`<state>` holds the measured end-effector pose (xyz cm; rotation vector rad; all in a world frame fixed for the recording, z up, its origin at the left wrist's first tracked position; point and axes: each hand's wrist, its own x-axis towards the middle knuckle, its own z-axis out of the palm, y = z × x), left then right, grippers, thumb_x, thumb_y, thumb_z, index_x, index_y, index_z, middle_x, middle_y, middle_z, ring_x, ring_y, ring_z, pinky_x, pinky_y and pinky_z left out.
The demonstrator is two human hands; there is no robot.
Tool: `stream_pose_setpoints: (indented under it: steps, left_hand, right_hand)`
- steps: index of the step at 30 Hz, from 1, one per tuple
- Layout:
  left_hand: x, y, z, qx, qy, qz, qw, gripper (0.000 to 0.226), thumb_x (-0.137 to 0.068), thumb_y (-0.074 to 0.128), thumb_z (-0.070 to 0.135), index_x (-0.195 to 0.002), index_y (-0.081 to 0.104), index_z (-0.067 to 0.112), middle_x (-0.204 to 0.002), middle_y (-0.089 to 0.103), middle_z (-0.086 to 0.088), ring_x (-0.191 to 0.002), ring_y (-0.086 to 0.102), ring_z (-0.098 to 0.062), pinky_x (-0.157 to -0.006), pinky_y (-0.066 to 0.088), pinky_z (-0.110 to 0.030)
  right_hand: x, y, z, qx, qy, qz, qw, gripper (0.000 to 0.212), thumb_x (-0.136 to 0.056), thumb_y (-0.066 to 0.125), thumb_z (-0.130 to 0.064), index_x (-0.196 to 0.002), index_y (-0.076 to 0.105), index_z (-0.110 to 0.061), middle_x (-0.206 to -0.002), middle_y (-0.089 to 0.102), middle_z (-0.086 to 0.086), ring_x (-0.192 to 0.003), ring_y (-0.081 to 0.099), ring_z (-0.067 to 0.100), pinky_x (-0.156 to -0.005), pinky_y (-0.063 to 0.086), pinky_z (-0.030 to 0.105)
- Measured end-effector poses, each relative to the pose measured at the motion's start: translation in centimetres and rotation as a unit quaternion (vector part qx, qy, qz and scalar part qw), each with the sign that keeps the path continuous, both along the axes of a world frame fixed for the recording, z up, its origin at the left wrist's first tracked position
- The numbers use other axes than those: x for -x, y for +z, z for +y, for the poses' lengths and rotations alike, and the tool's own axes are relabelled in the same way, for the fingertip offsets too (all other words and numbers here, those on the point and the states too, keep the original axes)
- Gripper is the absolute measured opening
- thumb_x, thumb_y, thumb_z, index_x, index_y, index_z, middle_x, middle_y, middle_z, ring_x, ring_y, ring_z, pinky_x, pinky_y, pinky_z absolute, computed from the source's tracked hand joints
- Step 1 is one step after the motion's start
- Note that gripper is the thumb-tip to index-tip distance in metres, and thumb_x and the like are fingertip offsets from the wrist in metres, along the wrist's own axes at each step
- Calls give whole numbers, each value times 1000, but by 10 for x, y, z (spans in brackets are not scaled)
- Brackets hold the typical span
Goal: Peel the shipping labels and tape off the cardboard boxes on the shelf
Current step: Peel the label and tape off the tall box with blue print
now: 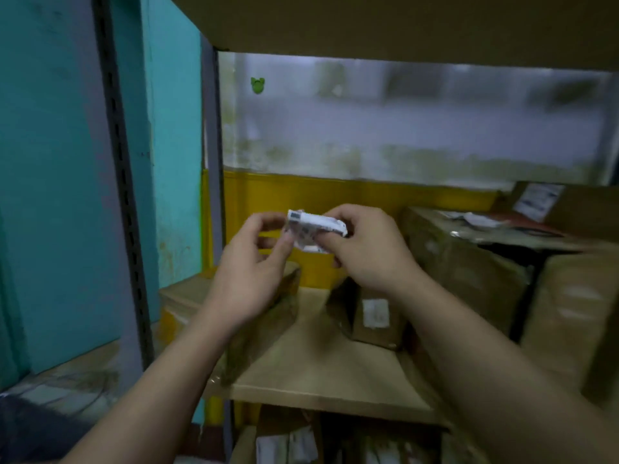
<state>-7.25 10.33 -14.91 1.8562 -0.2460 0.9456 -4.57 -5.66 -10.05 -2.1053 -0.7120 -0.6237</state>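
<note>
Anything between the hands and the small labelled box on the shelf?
Nothing visible stands between them and the small box. But the left hand and right hand both pinch a crumpled label above it, so neither is free.

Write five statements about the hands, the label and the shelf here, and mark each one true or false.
1. The left hand and right hand both pinch a crumpled white label. True.
2. That label is stuck to a box. False: it is held in the air in front of the shelf, off every box.
3. The small box below the right hand has a white label on its face. True.
4. A red sticker sits on the back wall. False: the sticker is green.
5. Nothing stands on the shelf to the right of the hands. False: large cardboard boxes stand there.
</note>
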Motion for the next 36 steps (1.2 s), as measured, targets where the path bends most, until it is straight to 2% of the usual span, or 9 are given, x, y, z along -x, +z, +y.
stream_pose_setpoints:
  steps: [3,5,7,9,13,19,26,32,36]
  left_hand:
    - [0,4,-23,-25,-48,-6,999,67,-89,70,27,-147,36,26,-141,46,11,-113,54,-2,-84,48,-14]
    - [2,10,-37,-49,-84,-32,995,54,-89,71,26,-137,46,32,-128,58,13,-105,58,4,-82,48,-14]
    - [2,18,-50,-33,-128,-43,990,22,-90,70,15,-105,61,29,-95,69,12,-82,64,4,-68,50,-18]
    - [0,23,-63,8,-175,-45,984,18,-89,69,7,-86,63,23,-75,69,10,-68,65,2,-60,49,-18]
    - [9,28,-99,105,-305,-28,946,11,-89,67,2,-86,64,12,-70,71,5,-65,66,-3,-59,51,-18]
    - [30,34,-165,103,-427,2,898,8,-94,62,5,-94,64,13,-72,73,2,-63,68,-10,-54,56,-28]
    - [63,18,-218,107,-480,58,869,6,-99,56,10,-99,62,11,-73,72,-11,-45,60,-17,-39,48,-27]
    - [80,-2,-252,138,-572,164,791,19,-104,44,15,-106,63,18,-79,70,-11,-54,62,-20,-54,56,-32]
    - [84,-25,-268,163,-648,243,703,23,-97,51,14,-117,63,15,-95,72,-13,-71,67,-21,-68,58,-38]
  right_hand:
    - [15,15,-23,127,-63,0,990,21,-91,63,-34,-74,68,-21,-67,69,-2,-68,66,16,-70,55,39]
    - [27,24,-37,208,-93,3,974,29,-92,62,-39,-68,65,-23,-68,67,1,-72,63,18,-69,52,36]
    - [38,31,-51,222,-119,7,968,24,-91,64,-37,-71,67,-24,-71,67,1,-73,62,18,-67,49,35]
    - [51,34,-67,190,-142,-12,972,16,-90,66,-33,-80,72,-23,-70,67,0,-68,59,13,-64,46,31]
    - [86,33,-97,102,-198,-70,972,22,-89,66,-29,-69,68,-23,-62,63,-5,-62,57,7,-56,39,22]
    - [124,26,-154,-30,-226,-19,973,18,-91,64,-19,-76,70,-11,-68,71,6,-63,68,23,-65,57,50]
    - [170,5,-194,-177,-174,31,968,21,-97,49,2,-93,69,-4,-81,71,16,-62,64,21,-50,55,29]
    - [177,-21,-225,-220,-224,-50,948,22,-94,54,4,-85,71,-7,-67,68,5,-48,58,18,-40,49,27]
    - [180,-42,-252,-192,-267,-80,941,29,-92,50,10,-77,68,-9,-64,64,5,-46,57,17,-39,47,28]
